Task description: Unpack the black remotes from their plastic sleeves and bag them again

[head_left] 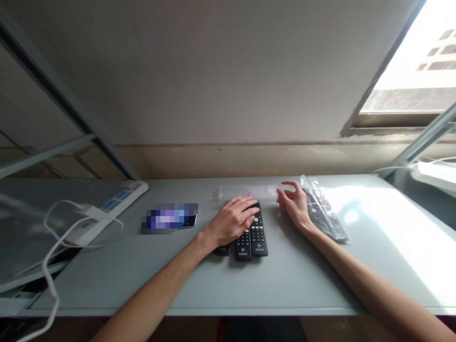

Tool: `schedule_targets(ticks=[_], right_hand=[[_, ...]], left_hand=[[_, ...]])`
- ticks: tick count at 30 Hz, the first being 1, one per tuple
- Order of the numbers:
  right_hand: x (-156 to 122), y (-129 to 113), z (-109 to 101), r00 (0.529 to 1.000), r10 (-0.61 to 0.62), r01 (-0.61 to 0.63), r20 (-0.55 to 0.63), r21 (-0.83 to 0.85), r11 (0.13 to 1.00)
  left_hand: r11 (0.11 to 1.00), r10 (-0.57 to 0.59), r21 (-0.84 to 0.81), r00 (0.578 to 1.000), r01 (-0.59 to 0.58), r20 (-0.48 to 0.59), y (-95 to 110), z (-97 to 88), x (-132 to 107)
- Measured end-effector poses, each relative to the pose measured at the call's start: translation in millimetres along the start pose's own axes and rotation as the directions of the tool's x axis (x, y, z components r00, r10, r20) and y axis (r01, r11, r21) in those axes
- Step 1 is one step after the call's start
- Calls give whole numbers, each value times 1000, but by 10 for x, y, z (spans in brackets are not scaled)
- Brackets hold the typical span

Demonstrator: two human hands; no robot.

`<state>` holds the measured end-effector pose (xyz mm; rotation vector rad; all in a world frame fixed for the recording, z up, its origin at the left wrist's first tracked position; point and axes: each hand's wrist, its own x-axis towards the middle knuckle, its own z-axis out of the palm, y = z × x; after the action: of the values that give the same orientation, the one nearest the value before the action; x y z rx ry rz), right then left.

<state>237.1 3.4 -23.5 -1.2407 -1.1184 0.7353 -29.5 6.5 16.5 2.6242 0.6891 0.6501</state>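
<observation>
Side by side on the grey desk lie three black remote controls: a right one [259, 240], a middle one [243, 249] and a left one [223, 251] mostly hidden. My left hand [233, 218] rests across their upper parts, its fingers stretched out flat. Behind them is a clear plastic bag [265, 191] with red marks. My right hand [294, 204] is held by the bag's right end, index finger raised apart and the others loosely bent, with no object visible in it. Just right of its wrist, more black remotes in clear plastic wrapping [329, 221] lie slantwise.
A phone [169, 218], partly pixelated, lies on the left of the desk [199, 289]. Further left are a power strip [107, 209] and looping white cables [50, 280]. Metal frame bars stand at both sides, a wall behind, a window [409, 95] upper right.
</observation>
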Motion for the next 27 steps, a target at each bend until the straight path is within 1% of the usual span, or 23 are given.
schedule_targets(ticks=[3,6,12,16,19,22,25,27], right_hand=[[-7,-28,1,999,12,-11,-32,33,999],[-14,-51,4,999,37,-35,-37,50,998],[-15,-43,16,999,50,-49,-8,73,996],[-26,-49,14,999,13,-16,40,79,997],[-24,-29,7,1000,-9,7,29,79,997],[-21,13,4,999,-30,28,35,69,997],[-31,44,1,997,-56,54,48,44,998],[-41,49,-5,996,-81,81,44,16,997]], left_hand=[[997,-69,41,997,70,-22,-125,-56,0],[990,-128,59,992,128,0,-226,-89,-10],[970,-226,91,974,225,6,-300,-84,-33],[941,-320,113,947,318,3,-361,-80,-63],[918,-382,116,924,379,9,-419,-84,-87],[890,-446,137,893,436,54,-478,-78,-103],[864,-492,173,867,473,82,-541,-42,-110],[853,-504,193,862,485,61,-582,-5,-115]])
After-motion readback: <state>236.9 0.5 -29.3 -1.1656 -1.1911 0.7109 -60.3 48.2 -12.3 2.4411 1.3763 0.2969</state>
